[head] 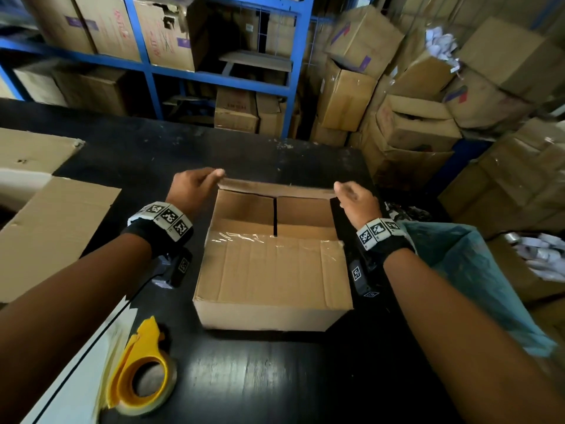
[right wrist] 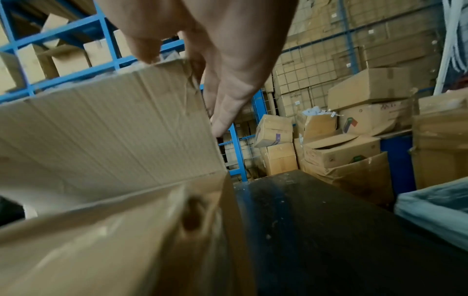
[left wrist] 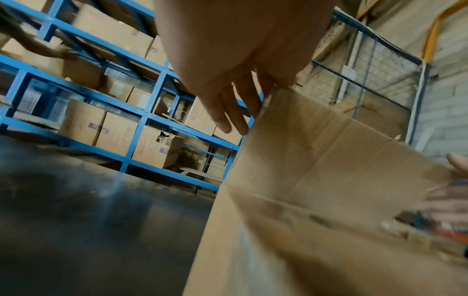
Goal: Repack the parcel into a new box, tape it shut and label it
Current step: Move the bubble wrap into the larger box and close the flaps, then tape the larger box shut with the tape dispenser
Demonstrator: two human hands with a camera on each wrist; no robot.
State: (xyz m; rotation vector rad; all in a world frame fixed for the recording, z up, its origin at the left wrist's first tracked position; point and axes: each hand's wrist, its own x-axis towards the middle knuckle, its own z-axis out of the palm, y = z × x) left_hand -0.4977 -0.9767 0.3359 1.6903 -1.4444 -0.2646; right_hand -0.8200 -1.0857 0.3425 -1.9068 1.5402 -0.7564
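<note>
From the head view, the box [head: 273,255] sits in the middle of the black worktop [head: 263,377], straight in front of me. Its near flap is folded down with a strip of clear tape along the edge, and the two short inner flaps lie flat beneath. My left hand [head: 191,188] pinches the left corner of the far flap [head: 276,188] and my right hand [head: 356,201] pinches its right corner, so both are closed on that flap. I judge I am at the closing step, bringing the last flap over. The yellow tape dispenser [head: 143,367] lies near my left forearm, well apart from the box, with a teal-lined bin [head: 477,270] on my right.

In the left wrist view, my fingers [left wrist: 228,112] lie against the outside of the raised flap at its edge; the thumb is hidden behind the cardboard.

In the right wrist view, my thumb [right wrist: 147,48] is on the inner face and my fingers [right wrist: 228,104] behind the flap's crumpled corner, a clear pinch.

Next I would need to fold this flap down to meet the near one, hold the seam flush with one hand, and reach for the dispenser.
</note>
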